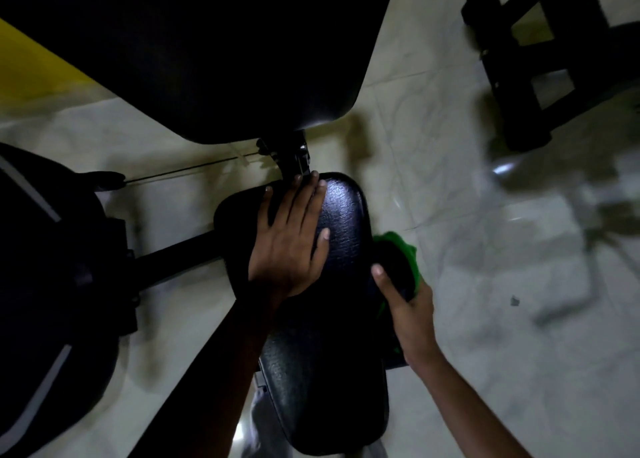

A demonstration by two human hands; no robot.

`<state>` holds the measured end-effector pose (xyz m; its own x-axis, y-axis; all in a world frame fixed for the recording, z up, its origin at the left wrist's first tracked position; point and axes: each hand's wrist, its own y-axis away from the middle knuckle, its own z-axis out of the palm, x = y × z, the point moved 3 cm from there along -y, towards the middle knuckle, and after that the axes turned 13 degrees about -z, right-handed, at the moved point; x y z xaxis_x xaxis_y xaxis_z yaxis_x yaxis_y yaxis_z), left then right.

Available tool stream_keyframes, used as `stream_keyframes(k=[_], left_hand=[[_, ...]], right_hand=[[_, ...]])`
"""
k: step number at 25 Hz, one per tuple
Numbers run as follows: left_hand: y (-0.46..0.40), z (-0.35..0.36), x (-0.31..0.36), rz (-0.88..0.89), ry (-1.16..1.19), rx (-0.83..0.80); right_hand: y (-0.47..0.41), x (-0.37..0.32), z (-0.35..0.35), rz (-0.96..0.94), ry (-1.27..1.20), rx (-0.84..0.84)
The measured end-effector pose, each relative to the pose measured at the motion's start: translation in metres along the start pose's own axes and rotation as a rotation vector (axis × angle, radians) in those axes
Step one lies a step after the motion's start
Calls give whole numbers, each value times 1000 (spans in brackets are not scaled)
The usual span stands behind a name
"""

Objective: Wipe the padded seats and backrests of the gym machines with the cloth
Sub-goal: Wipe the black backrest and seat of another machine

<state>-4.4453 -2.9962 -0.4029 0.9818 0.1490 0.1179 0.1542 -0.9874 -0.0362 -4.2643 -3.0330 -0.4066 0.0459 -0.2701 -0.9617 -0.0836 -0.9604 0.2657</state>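
Note:
A black padded seat (343,215) of a gym bench runs up the middle of the head view. Its larger black backrest pad (207,52) fills the top left. My left hand (291,239) lies flat on the seat's far end, fingers straight and spread. My right hand (408,305) grips a green cloth (401,250) and holds it against the seat's right side edge. The fingers of that hand are hidden under the cloth and the pad's edge; only the thumb shows.
The bench's metal post (294,156) joins the seat and the backrest. A black machine frame (540,63) stands on the pale tiled floor (450,146) at the top right. Another dark padded machine part (45,284) sits at the left edge. A yellow wall (31,63) shows far left.

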Motion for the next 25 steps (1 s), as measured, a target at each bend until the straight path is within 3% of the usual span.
stream_keyframes(k=[7, 12, 16, 19, 22, 25], left_hand=[[-2, 2, -3, 18, -3, -3], [2, 1, -2, 8, 17, -10], [9, 0, 0, -13, -11, -8], [68, 7, 20, 3, 25, -50], [140, 11, 39, 88, 59, -100], [148, 18, 35, 80, 28, -72]], right_hand=[[-72, -5, 24, -66, -6, 34], [26, 15, -12, 14, -62, 9], [-12, 17, -2, -2, -33, 14], [-37, 12, 9, -38, -79, 59], [23, 29, -18, 13, -57, 46], [67, 37, -35, 55, -58, 5]])
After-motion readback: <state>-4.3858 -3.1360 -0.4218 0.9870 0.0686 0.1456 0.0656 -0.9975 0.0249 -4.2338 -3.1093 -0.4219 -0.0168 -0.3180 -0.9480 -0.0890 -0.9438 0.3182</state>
